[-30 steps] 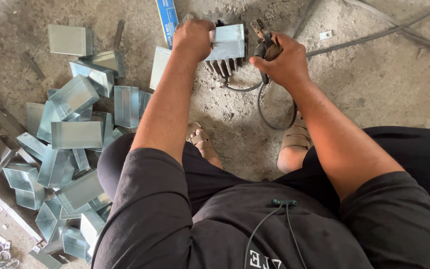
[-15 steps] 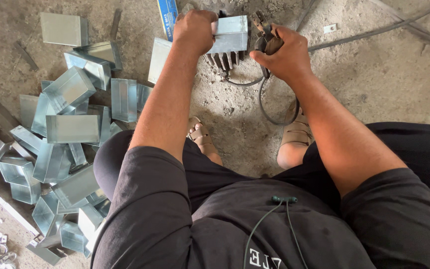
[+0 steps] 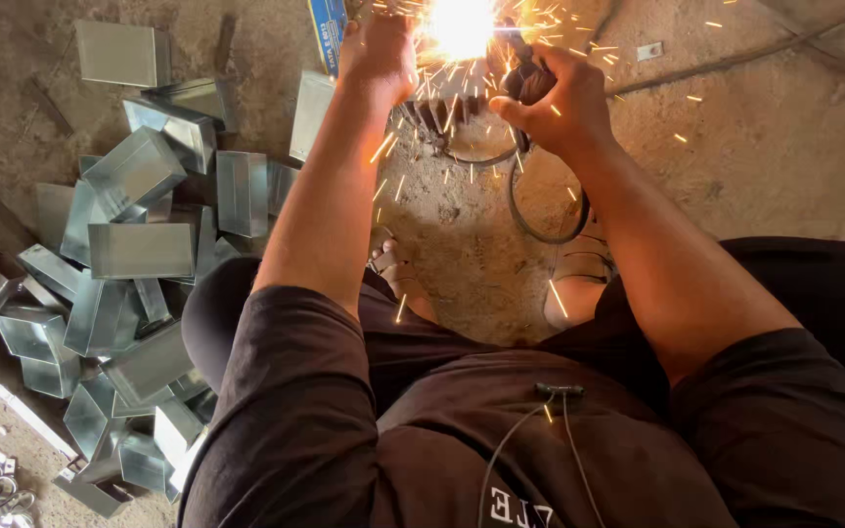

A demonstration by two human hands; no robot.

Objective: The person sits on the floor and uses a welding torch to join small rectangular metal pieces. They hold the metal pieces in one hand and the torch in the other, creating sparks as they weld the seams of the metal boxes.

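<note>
Gripping a dark welding tool (image 3: 523, 80) in the right hand (image 3: 552, 103), fingers curled tight around it; left hand (image 3: 378, 51) pressed down just beside the glare (image 3: 460, 24) — fingers' state impossible to tell, workpiece lost in light. Bare concrete floor (image 3: 735, 147) right of the fingers; metal boxes (image 3: 139, 244) crowding left, cable (image 3: 530, 220) looping below.

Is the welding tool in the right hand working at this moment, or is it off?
On. A bright arc glare burns at its tip and sparks fly outward, while the right hand grips the electrode holder.
</note>
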